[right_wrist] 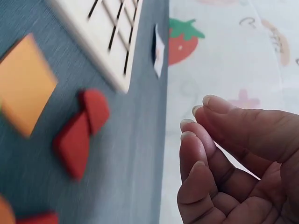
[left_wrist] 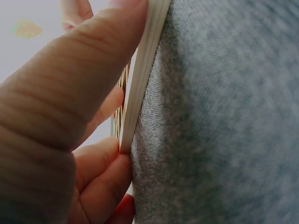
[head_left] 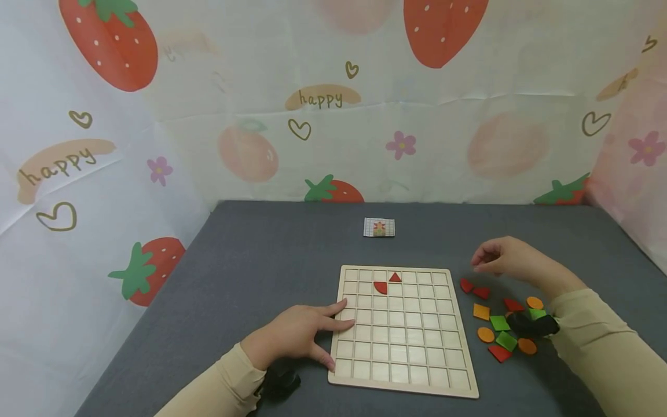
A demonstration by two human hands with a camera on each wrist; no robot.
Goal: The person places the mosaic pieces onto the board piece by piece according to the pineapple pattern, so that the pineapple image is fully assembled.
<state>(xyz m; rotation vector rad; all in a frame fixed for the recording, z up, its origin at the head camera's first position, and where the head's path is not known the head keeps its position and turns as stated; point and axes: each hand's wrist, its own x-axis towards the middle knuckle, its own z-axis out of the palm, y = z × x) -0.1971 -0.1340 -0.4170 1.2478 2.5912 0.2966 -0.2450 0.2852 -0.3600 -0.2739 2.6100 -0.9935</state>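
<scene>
A wooden grid board (head_left: 406, 390) lies on the dark grey table. In its upper rows sit a red triangle (head_left: 395, 278) and a red quarter-circle piece (head_left: 381, 287). My left hand (head_left: 297, 333) rests at the board's left side, fingers spread over the rim and thumb at the lower corner. The left wrist view shows the thumb against the board's side edge (left_wrist: 140, 88). My right hand (head_left: 508, 260) is raised beyond the board's upper right, fingers loosely bent. No piece shows between its fingertips (right_wrist: 217, 103). Two red pieces (right_wrist: 74, 145) lie close by on the table.
Right of the board is a loose group of pieces: an orange square (head_left: 482, 311), orange discs (head_left: 486, 335), green pieces (head_left: 506, 341) and more red ones (head_left: 499, 353). My right wrist strap covers part of them. A small picture card (head_left: 379, 227) lies behind the board, before a strawberry-print curtain (head_left: 432, 145).
</scene>
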